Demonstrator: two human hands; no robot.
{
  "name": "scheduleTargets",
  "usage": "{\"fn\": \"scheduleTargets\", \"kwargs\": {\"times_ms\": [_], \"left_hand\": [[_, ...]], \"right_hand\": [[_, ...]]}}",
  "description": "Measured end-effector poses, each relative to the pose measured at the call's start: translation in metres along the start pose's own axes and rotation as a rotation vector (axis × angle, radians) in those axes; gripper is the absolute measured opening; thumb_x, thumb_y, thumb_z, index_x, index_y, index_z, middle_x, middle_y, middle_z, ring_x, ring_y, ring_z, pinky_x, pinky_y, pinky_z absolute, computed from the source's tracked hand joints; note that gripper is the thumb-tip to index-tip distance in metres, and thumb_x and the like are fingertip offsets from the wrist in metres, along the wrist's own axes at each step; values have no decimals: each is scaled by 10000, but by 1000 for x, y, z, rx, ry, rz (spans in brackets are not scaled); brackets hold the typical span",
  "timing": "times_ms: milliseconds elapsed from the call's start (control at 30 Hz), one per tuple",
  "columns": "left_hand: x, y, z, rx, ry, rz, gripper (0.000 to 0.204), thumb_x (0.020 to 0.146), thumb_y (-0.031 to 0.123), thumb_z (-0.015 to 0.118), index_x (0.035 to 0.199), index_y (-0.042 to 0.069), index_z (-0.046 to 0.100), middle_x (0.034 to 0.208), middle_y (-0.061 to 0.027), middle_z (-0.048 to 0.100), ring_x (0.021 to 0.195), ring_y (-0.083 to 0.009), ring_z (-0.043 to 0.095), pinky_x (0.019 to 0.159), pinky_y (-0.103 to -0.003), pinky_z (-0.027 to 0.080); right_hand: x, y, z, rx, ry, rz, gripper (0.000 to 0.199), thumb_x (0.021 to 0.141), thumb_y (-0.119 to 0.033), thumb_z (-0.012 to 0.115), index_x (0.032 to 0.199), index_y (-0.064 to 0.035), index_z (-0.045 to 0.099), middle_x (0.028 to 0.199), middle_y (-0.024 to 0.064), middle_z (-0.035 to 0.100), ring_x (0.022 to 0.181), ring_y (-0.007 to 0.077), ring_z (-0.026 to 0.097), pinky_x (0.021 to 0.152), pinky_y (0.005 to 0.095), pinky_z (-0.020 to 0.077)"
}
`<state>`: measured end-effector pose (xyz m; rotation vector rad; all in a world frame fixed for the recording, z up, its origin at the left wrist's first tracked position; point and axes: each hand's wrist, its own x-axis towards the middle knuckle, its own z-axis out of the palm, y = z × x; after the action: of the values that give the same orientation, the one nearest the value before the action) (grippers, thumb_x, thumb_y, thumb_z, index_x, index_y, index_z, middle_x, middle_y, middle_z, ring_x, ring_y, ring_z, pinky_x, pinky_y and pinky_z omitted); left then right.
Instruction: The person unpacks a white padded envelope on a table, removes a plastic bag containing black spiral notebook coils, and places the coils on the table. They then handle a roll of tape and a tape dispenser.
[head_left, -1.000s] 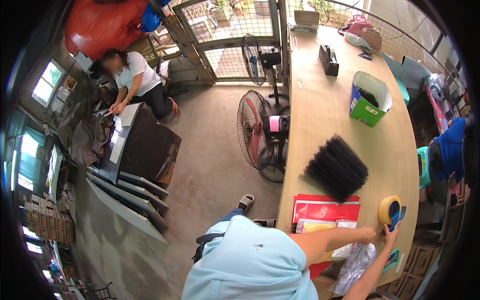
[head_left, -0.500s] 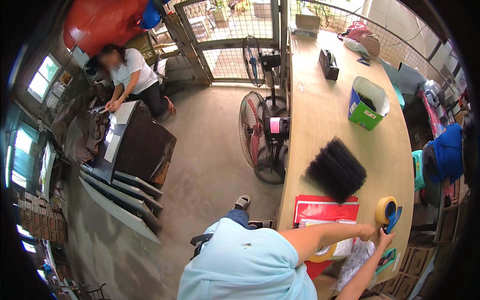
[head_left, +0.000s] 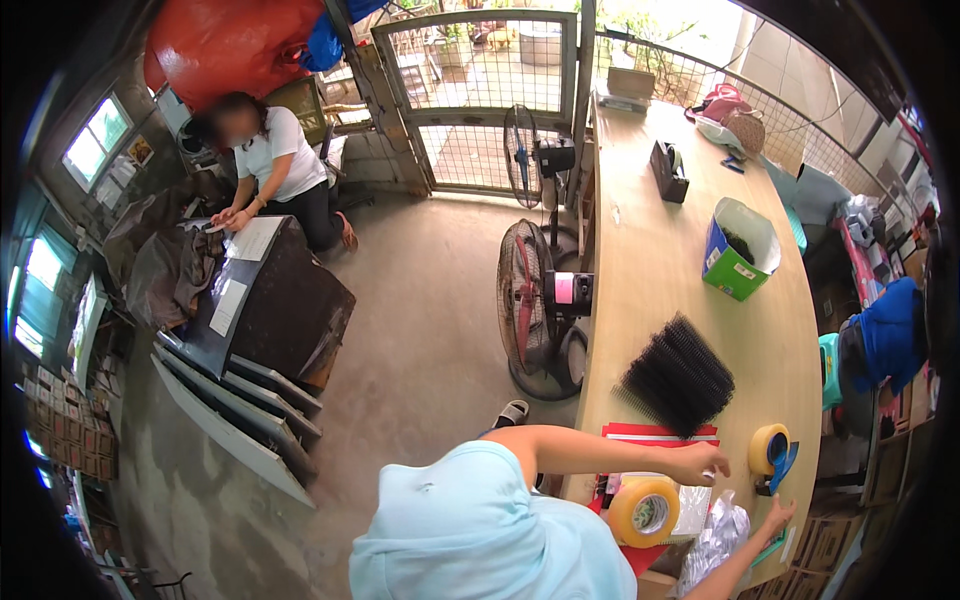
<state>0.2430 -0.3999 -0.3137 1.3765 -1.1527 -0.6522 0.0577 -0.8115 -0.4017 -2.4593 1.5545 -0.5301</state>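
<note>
My left hand [head_left: 700, 465] hovers over the wooden table [head_left: 650, 270] with its fingers curled, just left of a tan tape roll on a blue dispenser [head_left: 770, 450]. Whether it pinches anything is too small to tell. My right hand [head_left: 776, 516] lies with fingers spread just below the dispenser, beside crumpled clear plastic bags [head_left: 720, 530]. A large yellowish tape roll [head_left: 645, 510] sits under my left forearm, next to a red folder [head_left: 655, 433].
A black bristly mat [head_left: 675, 375], a green and white box [head_left: 740, 250] and a black tape dispenser [head_left: 668, 170] lie farther along the table. Two fans [head_left: 530, 310] stand at its left edge. Another person [head_left: 270, 160] kneels at a dark table [head_left: 260, 300] far left.
My left hand has drawn back to the left, away from the blue dispenser. My right hand has dropped from the dispenser to the table below it.
</note>
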Motion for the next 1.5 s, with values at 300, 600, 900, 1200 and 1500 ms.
{"fn": "scheduleTargets", "kwargs": {"times_ms": [300,600,900,1200,1500], "left_hand": [[-131,-1,-96,-379,-256,-415,432,832,180,636,1215,13,523,1101,-119,615,950,-170,610,803,-301,514],[-194,-15,-114,521,-486,-510,537,788,212,620,1287,86,465,1152,-198,524,1062,-340,557,817,-434,498],[-201,-35,-114,663,-547,-316,351,810,203,562,1100,5,545,1015,-217,553,933,-368,608,727,-462,517],[-212,-30,-120,632,-425,-345,350,769,191,598,1050,-15,564,1014,-220,556,913,-374,610,714,-460,519],[-215,-22,-123,627,-411,-363,353,770,188,603,1054,-19,566,1021,-216,552,897,-366,608,718,-458,509]], "right_hand": [[-54,-32,-72,206,117,1,475,799,-286,690,1160,0,573,1127,186,593,1018,290,568,862,379,439],[-168,-95,-60,37,119,-126,400,780,-266,709,1060,9,634,1022,147,639,955,262,578,809,357,446],[-187,-232,-56,266,421,-270,208,851,-187,640,977,-27,680,1064,111,624,1086,224,536,918,360,423],[-183,-300,-54,636,477,-242,222,861,-153,629,972,32,679,1080,112,622,1034,173,566,872,295,460],[-198,-328,-56,806,378,-142,218,866,-149,618,976,31,673,1085,131,599,1088,188,524,916,308,437]]}}
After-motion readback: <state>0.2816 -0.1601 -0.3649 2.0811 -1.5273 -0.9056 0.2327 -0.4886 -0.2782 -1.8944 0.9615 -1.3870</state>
